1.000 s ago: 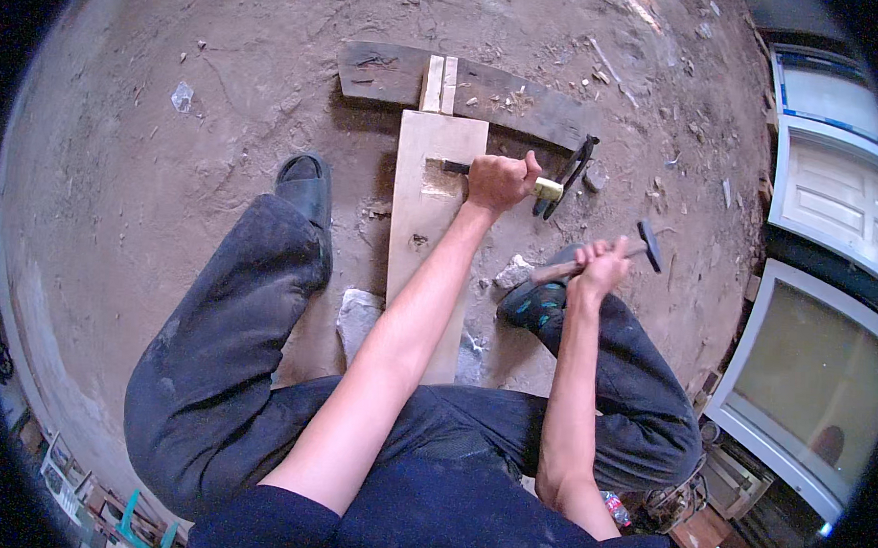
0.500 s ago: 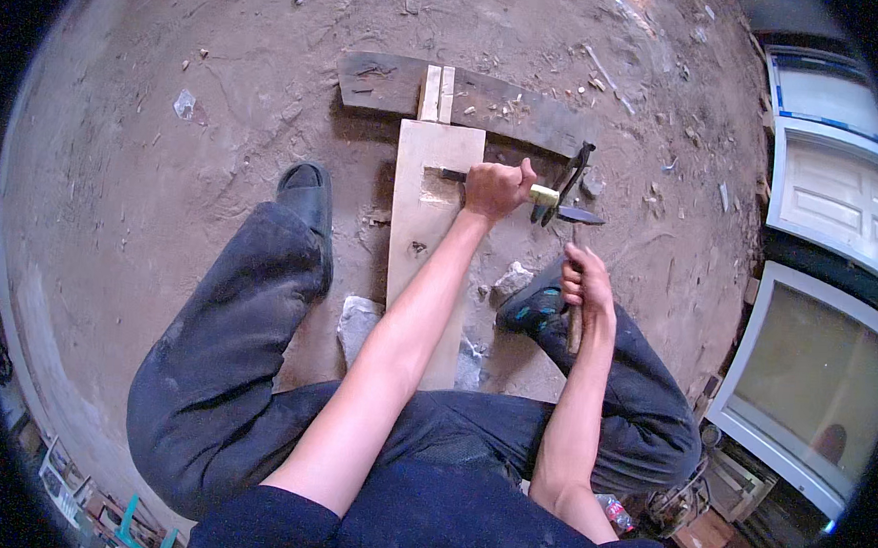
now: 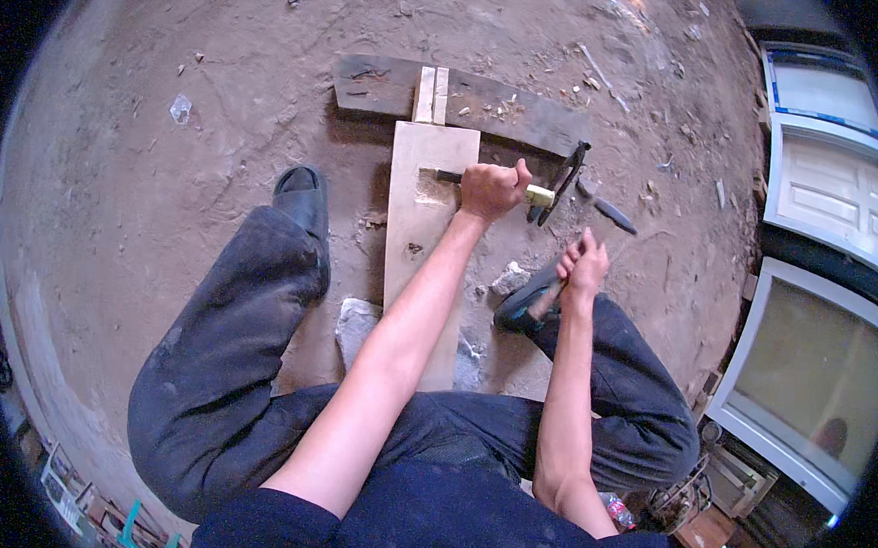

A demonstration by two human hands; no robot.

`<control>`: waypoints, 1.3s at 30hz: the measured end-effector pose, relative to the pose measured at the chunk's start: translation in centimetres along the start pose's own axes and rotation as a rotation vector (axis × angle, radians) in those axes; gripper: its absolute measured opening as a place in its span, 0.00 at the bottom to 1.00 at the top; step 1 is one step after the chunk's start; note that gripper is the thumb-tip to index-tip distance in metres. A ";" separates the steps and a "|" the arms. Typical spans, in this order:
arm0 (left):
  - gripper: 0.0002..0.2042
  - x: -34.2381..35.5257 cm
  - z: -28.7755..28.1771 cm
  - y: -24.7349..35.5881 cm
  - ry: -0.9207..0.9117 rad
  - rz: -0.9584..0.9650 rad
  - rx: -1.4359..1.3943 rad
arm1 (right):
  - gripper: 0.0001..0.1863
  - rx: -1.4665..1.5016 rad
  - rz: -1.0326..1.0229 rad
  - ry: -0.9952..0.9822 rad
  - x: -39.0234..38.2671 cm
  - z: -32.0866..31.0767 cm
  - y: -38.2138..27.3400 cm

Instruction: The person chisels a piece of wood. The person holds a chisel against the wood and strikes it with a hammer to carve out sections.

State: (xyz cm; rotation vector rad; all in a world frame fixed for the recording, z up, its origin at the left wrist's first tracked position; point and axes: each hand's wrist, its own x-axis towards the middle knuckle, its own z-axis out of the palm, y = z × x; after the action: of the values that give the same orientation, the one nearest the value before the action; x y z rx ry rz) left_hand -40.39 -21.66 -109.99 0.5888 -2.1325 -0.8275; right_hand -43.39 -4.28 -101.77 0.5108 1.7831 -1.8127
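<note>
White panelled doors (image 3: 830, 183) at rt, dark plank (image 3: 369, 80) on dirt, poss. square (image 3: 555, 186).

The ground (image 3: 149, 193) is bare packed earth, dusty brown, littered with wood chips, splinters and small stones, thickest toward the far right. A scrap of clear plastic (image 3: 180, 108) lies alone on the dirt at the left. Along the right edge, pale panelled door leaves (image 3: 830, 188) and a glazed frame (image 3: 817, 374) lie flat side by side. Daylight falls evenly, with soft shadows. Cluttered odds and ends sit at the lower right corner (image 3: 713, 511).
</note>
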 end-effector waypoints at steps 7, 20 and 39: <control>0.25 -0.1 -0.2 -0.1 0.017 -0.005 0.008 | 0.10 -0.145 0.243 -0.213 -0.3 -1.4 0.2; 0.25 0.0 0.1 -0.3 0.008 -0.005 0.018 | 0.12 0.013 -0.033 -0.013 -0.9 0.2 -0.4; 0.23 -0.2 0.2 -0.3 -0.001 -0.018 0.063 | 0.16 -0.792 -0.405 0.104 -0.2 0.1 2.2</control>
State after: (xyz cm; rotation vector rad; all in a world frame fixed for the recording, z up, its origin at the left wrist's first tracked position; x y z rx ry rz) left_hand -40.39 -21.60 -110.40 0.6405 -2.1639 -0.7735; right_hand -41.82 -4.28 -103.37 -0.0814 2.5977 -1.1388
